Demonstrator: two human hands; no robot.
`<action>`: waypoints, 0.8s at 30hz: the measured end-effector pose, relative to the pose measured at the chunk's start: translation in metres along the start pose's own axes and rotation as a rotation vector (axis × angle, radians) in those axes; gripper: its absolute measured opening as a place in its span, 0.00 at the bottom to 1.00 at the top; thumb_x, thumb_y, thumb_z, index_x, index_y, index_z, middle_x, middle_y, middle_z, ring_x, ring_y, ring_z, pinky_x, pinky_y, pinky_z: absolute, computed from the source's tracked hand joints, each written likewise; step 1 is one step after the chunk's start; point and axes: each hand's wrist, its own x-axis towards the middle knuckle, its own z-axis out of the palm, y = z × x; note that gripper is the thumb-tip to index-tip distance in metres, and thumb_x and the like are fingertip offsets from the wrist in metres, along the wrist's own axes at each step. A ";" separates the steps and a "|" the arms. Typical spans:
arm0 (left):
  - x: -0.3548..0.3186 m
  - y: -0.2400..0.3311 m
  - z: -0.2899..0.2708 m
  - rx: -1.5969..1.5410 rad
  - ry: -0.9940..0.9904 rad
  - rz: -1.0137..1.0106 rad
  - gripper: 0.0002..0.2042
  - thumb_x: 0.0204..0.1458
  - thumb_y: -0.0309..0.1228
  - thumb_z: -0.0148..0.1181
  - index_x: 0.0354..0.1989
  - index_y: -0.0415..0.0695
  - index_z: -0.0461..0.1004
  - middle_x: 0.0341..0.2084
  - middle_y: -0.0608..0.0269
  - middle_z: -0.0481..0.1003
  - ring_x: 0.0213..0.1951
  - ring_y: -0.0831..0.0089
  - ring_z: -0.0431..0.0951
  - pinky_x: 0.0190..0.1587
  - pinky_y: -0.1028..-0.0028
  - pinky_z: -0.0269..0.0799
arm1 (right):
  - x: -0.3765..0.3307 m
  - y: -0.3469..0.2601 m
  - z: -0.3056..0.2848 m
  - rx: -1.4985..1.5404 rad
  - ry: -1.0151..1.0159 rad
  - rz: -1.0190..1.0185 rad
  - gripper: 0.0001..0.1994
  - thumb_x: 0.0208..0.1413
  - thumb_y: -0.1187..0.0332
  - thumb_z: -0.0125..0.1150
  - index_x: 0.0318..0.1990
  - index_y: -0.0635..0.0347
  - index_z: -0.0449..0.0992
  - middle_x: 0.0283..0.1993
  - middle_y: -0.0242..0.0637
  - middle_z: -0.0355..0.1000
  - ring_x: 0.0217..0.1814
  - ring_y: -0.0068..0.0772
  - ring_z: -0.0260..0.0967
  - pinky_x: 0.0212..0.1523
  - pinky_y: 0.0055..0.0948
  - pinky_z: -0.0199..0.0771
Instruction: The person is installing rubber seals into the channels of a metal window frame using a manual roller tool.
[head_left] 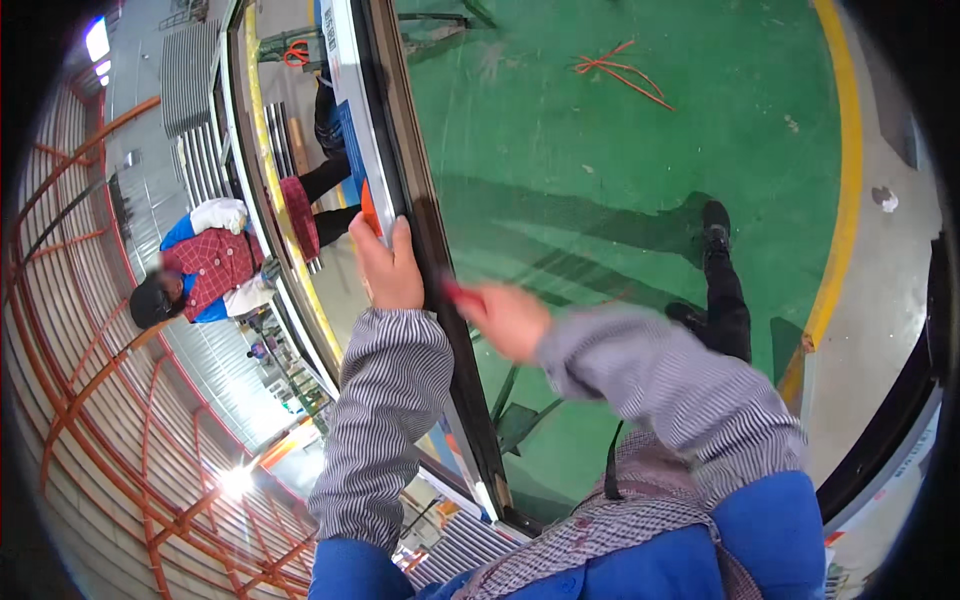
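A long frame (408, 150) with a dark edge and a pale, labelled side runs from the top of the view down past my hands. My left hand (392, 268) is closed on the frame's pale side, its fingertips along the dark edge. At those fingertips shows a pointed orange piece (368, 210); whether the hand holds it too, I cannot make out. Just right of the frame, my right hand (510, 320) grips a red-handled tool (463, 299). Motion smears the tool, and its working end is not clear against the dark edge.
Orange strips (625, 75) lie on the green floor (600, 150), which a yellow line (850, 150) borders. Beyond the frame, a person (215, 255) in a cap and checked vest stands near stacked metal profiles (190, 80). Orange-handled scissors (296, 53) appear near the top.
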 end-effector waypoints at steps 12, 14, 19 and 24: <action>0.005 0.020 0.000 -0.066 -0.066 -0.038 0.17 0.57 0.34 0.53 0.48 0.35 0.61 0.39 0.52 0.68 0.44 0.64 0.69 0.49 0.70 0.62 | 0.111 -0.067 -0.106 0.095 0.424 -0.216 0.26 0.56 0.46 0.48 0.30 0.65 0.76 0.22 0.50 0.72 0.27 0.45 0.73 0.29 0.40 0.69; 0.004 0.018 0.003 -0.088 -0.072 -0.037 0.17 0.57 0.33 0.53 0.48 0.35 0.61 0.40 0.53 0.69 0.44 0.64 0.69 0.49 0.70 0.62 | 0.043 -0.014 -0.033 0.081 0.387 -0.247 0.18 0.58 0.54 0.49 0.45 0.58 0.74 0.34 0.50 0.74 0.34 0.46 0.72 0.36 0.41 0.70; 0.010 0.011 0.005 -0.073 -0.043 0.033 0.19 0.55 0.34 0.53 0.50 0.35 0.60 0.40 0.47 0.70 0.43 0.58 0.71 0.47 0.66 0.64 | -0.036 0.026 0.026 -0.076 0.131 -0.052 0.15 0.58 0.60 0.50 0.50 0.54 0.72 0.43 0.50 0.73 0.46 0.47 0.72 0.46 0.39 0.70; 0.012 0.011 0.005 -0.060 -0.045 0.084 0.18 0.53 0.34 0.55 0.46 0.34 0.62 0.37 0.45 0.71 0.41 0.54 0.72 0.46 0.64 0.65 | 0.066 -0.046 -0.068 -0.016 0.447 -0.147 0.24 0.59 0.49 0.46 0.31 0.66 0.74 0.24 0.51 0.71 0.28 0.47 0.71 0.30 0.42 0.68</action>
